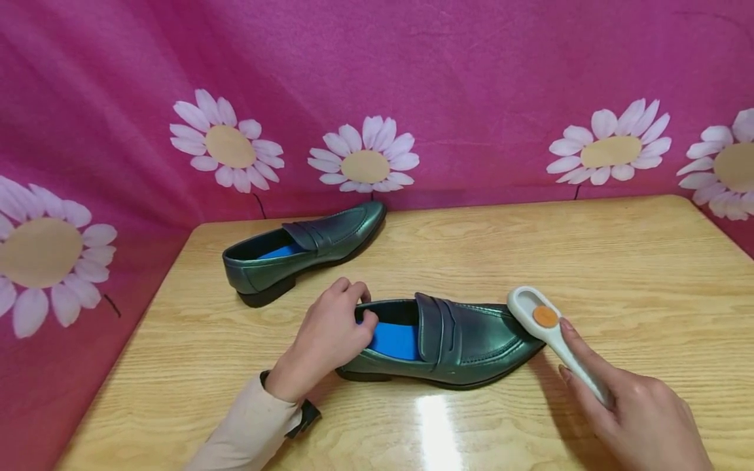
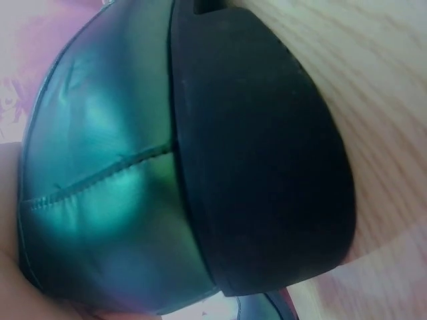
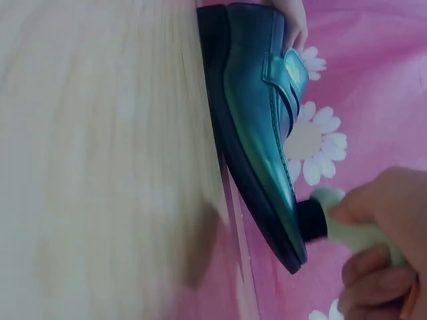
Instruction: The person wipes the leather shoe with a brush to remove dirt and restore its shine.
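A dark green, shiny penny loafer (image 1: 489, 333) stands on its sole, toe to the right, with a blue insole (image 1: 394, 340) inside. My left hand (image 1: 332, 327) grips its heel end, thumb at the opening's rim. The left wrist view is filled by the loafer's back and its black heel (image 2: 267, 153). In my right hand (image 1: 648, 409) is a white-handled shoe brush (image 1: 567, 353) with an orange disc (image 1: 545, 316) on its head. Its dark bristles (image 3: 311, 220) touch the top of the toe in the right wrist view.
A matching loafer (image 1: 265, 271), also with a blue insole, stands farther back on the left of the wooden table (image 1: 618, 261). Behind the table hangs a pink cloth (image 1: 471, 78) printed with white daisies.
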### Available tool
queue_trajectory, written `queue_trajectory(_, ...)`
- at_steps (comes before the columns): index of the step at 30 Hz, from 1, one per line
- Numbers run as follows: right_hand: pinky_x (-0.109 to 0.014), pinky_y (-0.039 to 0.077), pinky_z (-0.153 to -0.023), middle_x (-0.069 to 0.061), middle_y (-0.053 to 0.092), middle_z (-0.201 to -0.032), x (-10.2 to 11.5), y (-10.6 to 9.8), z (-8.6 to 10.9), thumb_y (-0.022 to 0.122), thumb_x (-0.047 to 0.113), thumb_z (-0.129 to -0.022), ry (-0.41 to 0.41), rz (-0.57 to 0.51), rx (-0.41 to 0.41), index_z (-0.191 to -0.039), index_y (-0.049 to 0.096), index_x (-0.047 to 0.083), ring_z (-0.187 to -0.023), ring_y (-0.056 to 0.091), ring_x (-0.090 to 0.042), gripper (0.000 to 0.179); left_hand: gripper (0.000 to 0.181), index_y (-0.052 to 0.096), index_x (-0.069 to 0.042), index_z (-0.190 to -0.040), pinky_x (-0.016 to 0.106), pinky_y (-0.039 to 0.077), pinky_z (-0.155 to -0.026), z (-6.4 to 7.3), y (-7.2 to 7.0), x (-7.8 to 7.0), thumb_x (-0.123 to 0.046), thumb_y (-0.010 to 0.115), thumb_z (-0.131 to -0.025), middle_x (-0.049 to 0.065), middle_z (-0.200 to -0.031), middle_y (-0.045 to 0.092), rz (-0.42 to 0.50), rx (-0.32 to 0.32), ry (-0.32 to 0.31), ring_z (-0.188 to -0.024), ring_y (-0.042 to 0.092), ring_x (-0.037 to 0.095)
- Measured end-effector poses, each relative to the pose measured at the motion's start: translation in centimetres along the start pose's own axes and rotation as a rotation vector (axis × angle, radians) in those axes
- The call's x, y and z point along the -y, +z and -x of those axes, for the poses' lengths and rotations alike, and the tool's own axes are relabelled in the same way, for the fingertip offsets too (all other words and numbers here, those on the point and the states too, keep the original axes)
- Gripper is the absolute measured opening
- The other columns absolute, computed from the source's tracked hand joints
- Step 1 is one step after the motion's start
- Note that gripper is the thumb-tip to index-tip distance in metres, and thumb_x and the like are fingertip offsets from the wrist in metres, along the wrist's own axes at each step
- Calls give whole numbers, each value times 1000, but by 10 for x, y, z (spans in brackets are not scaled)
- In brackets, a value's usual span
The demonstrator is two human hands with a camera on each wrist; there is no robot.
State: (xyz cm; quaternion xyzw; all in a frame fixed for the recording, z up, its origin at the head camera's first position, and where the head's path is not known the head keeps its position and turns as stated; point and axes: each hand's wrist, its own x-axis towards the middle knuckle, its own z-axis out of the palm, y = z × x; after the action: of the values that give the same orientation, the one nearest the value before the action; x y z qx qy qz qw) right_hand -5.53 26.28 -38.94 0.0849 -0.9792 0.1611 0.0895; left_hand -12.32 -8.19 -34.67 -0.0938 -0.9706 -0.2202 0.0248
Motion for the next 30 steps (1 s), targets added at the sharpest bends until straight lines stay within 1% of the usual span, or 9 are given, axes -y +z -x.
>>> queue_trajectory(2, -26, 29, -50, 9, 34, -51, 1, 1, 0, 68, 33, -90, -19, -22, 52, -148, 37, 30, -44, 30, -8, 66, 20, 63, -9, -105, 37, 51, -78, 0, 0, 0, -21, 62, -88, 6, -97, 55, -2, 2, -1, -84, 53, 20)
queue_trajectory(4, -23, 32, -52, 10, 50, -59, 0, 2, 0, 67, 37, -90, -34, -91, 164, -148, 37, 32, -48, 37, -4, 65, 21, 63, -9, -105, 37, 51, -78, 0, 0, 0, -21, 62, -89, 6, -97, 55, -4, 6, -3, -84, 53, 20)
queue_trajectory(7, -22, 36, -56, 11, 62, -72, -1, 1, -1, 64, 42, -91, -32, -186, 289, -147, 38, 33, -59, 45, -1, 63, 21, 64, -9, -105, 37, 51, -78, 0, 0, 0, -21, 63, -88, 6, -97, 55, -6, 6, -5, -83, 53, 20)
queue_trajectory(9, -22, 37, -56, 12, 63, -75, -1, 1, -2, 64, 41, -92, -30, -206, 288, -147, 38, 32, -59, 46, -1, 62, 21, 64, -9, -106, 37, 51, -78, 0, 0, -1, -22, 63, -88, 6, -97, 56, -7, 5, -8, -84, 53, 20)
queue_trajectory(14, -22, 38, -54, 15, 50, -60, 0, 2, -3, 67, 36, -91, -27, -146, 159, -145, 43, 28, -46, 36, -2, 59, 21, 64, -10, -106, 36, 51, -77, 0, -1, -1, -22, 63, -88, 5, -98, 56, -7, 0, -6, -84, 53, 19)
queue_trajectory(19, -22, 38, -58, 14, 62, -74, -3, 0, -2, 64, 40, -92, -33, -218, 292, -147, 39, 33, -64, 49, 1, 61, 21, 64, -10, -106, 36, 51, -77, -1, 0, -1, -22, 64, -88, 5, -98, 56, -7, 3, -1, -84, 53, 20)
queue_trajectory(25, -24, 37, -57, 14, 47, -59, 2, 1, -5, 62, 40, -93, -7, -180, 222, -147, 39, 29, -58, 46, -2, 60, 22, 64, -10, -107, 37, 51, -78, 0, -1, -2, -22, 64, -88, 6, -99, 56, -4, 9, -14, -85, 53, 20)
queue_trajectory(27, -25, 41, -59, 5, 61, -70, 4, 1, -7, 61, 43, -93, -3, -202, 235, -148, 38, 30, -63, 51, -4, 60, 22, 64, -11, -107, 37, 51, -78, 0, -1, -3, -22, 64, -88, 5, -99, 56, -4, 10, -20, -85, 53, 20)
queue_trajectory(30, -24, 45, -62, -8, 70, -105, 5, -2, -8, 60, 45, -93, -9, -279, 302, -147, 37, 33, -79, 59, -9, 59, 22, 64, -11, -107, 37, 51, -78, 0, -1, -3, -22, 64, -88, 5, -99, 56, -4, 10, -20, -85, 53, 19)
